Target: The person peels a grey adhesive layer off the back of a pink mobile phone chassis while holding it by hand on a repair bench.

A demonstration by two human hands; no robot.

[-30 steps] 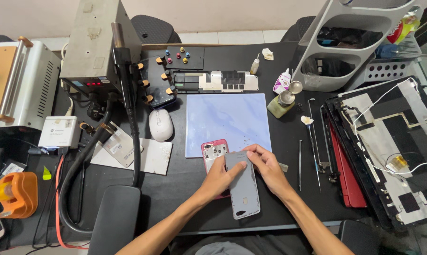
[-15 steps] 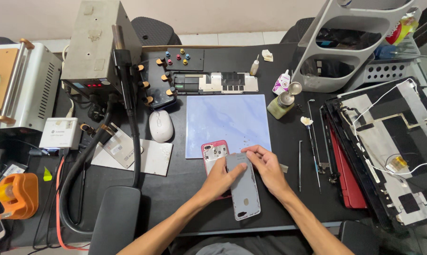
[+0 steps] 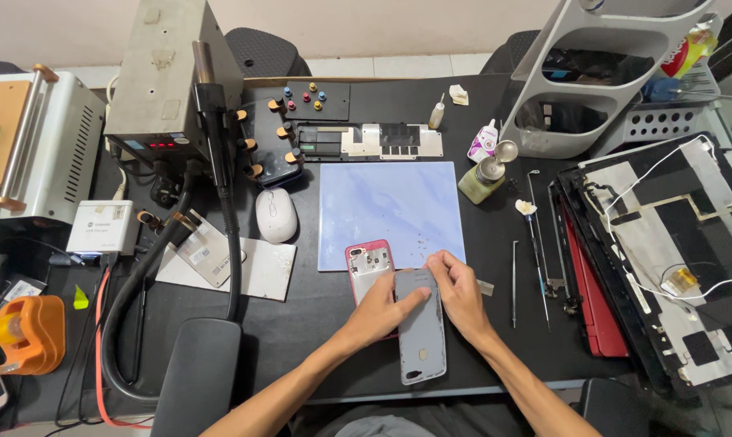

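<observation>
On black desk, left hand (image 3: 380,307) and right hand (image 3: 456,289), fingers loosely curled, pressing grey phone back cover (image 3: 421,332)

left hand (image 3: 380,310) | thumb slid slightly further onto grey back cover (image 3: 421,333) | cover perhaps shifted slightly

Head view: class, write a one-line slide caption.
Left hand and right hand press a grey phone back cover beside a red-framed opened phone.
</observation>
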